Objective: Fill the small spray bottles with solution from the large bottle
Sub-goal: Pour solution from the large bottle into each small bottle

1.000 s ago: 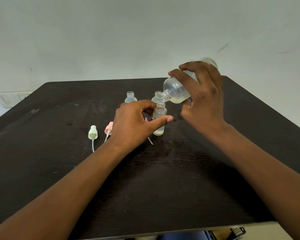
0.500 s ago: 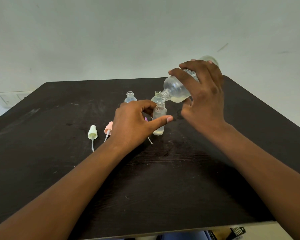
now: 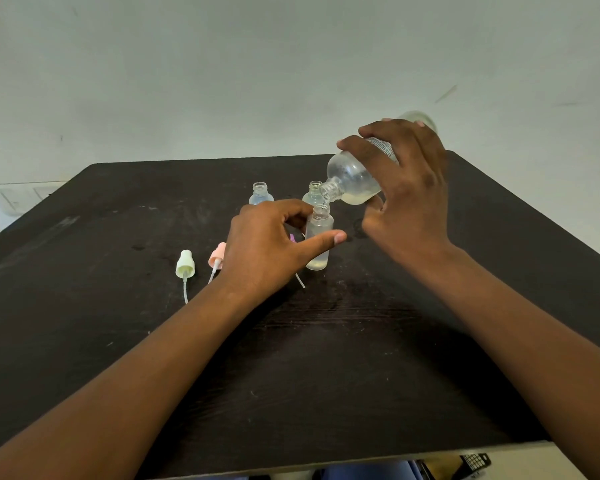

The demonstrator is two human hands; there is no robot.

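Solution poured into a held small bottle

Spray heads, a pale green one (image 3: 185, 266) and a pink one (image 3: 217, 255), are laid on the black table (image 3: 84, 341) at the left. An upright small spray bottle (image 3: 319, 237) is gripped between the curled fingers and outstretched thumb of the left hand (image 3: 267, 247). Two more open small bottles (image 3: 261, 195) are stood just behind. The large bottle (image 3: 355, 180) is clasped by the raised right hand (image 3: 407, 199) and tilted neck-down, its mouth just over the held bottle's opening.

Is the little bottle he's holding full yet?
No. The small clear plastic bottle in the left hand shows pale liquid only near its bottom.
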